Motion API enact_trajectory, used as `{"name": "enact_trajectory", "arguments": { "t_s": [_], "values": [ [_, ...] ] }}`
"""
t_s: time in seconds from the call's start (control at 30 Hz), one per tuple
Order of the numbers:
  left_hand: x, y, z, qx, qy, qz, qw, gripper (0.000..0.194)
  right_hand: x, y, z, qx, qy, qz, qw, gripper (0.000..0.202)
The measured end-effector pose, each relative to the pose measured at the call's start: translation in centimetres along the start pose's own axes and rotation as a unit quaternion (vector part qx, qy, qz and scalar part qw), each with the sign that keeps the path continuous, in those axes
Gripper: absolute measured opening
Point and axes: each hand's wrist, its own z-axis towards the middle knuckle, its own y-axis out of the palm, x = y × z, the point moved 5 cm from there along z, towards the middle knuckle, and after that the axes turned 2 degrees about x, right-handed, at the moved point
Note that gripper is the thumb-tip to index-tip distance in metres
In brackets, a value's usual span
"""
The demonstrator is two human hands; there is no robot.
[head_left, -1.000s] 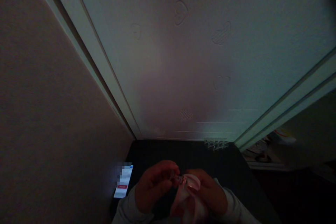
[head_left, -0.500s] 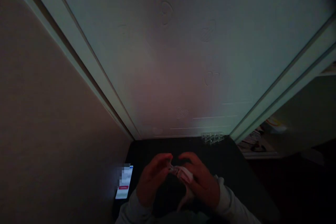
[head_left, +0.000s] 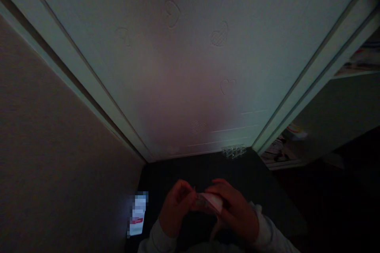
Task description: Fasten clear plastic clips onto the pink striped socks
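In the dim light a pale pink cloth [head_left: 214,201] is bunched between my two hands, low in the middle of the view. My right hand [head_left: 236,209] is closed around it, and a loose tail hangs below toward my body. My left hand [head_left: 178,207] has thumb and forefinger pinched at the cloth's left end. A small shiny clear piece seems to lie there, mostly covered by the fingers and too dark to name. Both hands are above a dark tabletop [head_left: 166,174].
A lit phone [head_left: 138,213] lies at the table's left edge by the wall. Several small clear, glassy pieces [head_left: 234,151] stand at the back right against a white panel [head_left: 184,67] with embossed hearts. On the right, an open shelf [head_left: 285,163] holds papers and other items.
My head view has shifted slightly. The left fingers have moved in against the cloth, covering the small clear piece that showed between the hands before. The right fingers have closed further over the cloth.
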Motion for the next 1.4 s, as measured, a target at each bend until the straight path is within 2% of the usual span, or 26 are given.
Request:
{"name": "enact_trajectory", "arguments": {
  "t_s": [0.1, 0.23, 0.4, 0.6, 0.77, 0.87, 1.1, 1.27, 1.4],
  "values": [
    [-0.8, 0.0, 0.0, -0.006, -0.033, 0.006, 0.999, 0.035, 0.3, 0.2, -0.6, 0.032, 0.022, 0.0, 0.999, 0.028],
    [-1.0, 0.0, -0.2, -0.017, -0.051, 0.037, 0.998, 0.032, -0.8, -0.1, -0.9, 0.075, -0.052, 0.012, 0.996, 0.012],
    [-1.6, -0.5, -0.7, -0.009, -0.063, 0.034, 0.997, 0.033, -2.0, -0.1, -0.5, 0.027, -0.113, -0.04, 0.992, 0.015],
    [-1.5, -1.0, -1.3, -0.006, -0.055, 0.011, 0.998, 0.034, -1.7, 0.9, -0.5, -0.018, -0.147, -0.086, 0.985, 0.029],
    [-1.5, -1.4, -1.9, -0.02, -0.048, 0.034, 0.998, 0.038, -1.0, 1.7, -0.7, -0.052, -0.124, -0.056, 0.989, 0.03],
    [-1.6, -1.6, -2.2, -0.031, -0.022, 0.056, 0.998, 0.039, -1.0, 1.7, -0.5, -0.075, -0.098, -0.027, 0.992, 0.031],
    [-0.7, -1.8, -2.7, -0.038, 0.057, 0.128, 0.989, 0.032, -1.1, 1.9, 0.2, -0.116, 0.053, 0.041, 0.991, 0.031],
    [0.3, -1.9, -3.3, -0.071, 0.12, 0.17, 0.975, 0.029, -1.5, 2.4, -0.1, -0.112, 0.087, 0.069, 0.987, 0.031],
    [0.9, -1.9, -3.7, -0.095, 0.163, 0.191, 0.963, 0.03, -0.8, 2.9, -0.8, -0.118, 0.172, 0.115, 0.971, 0.041]
  ]
}}
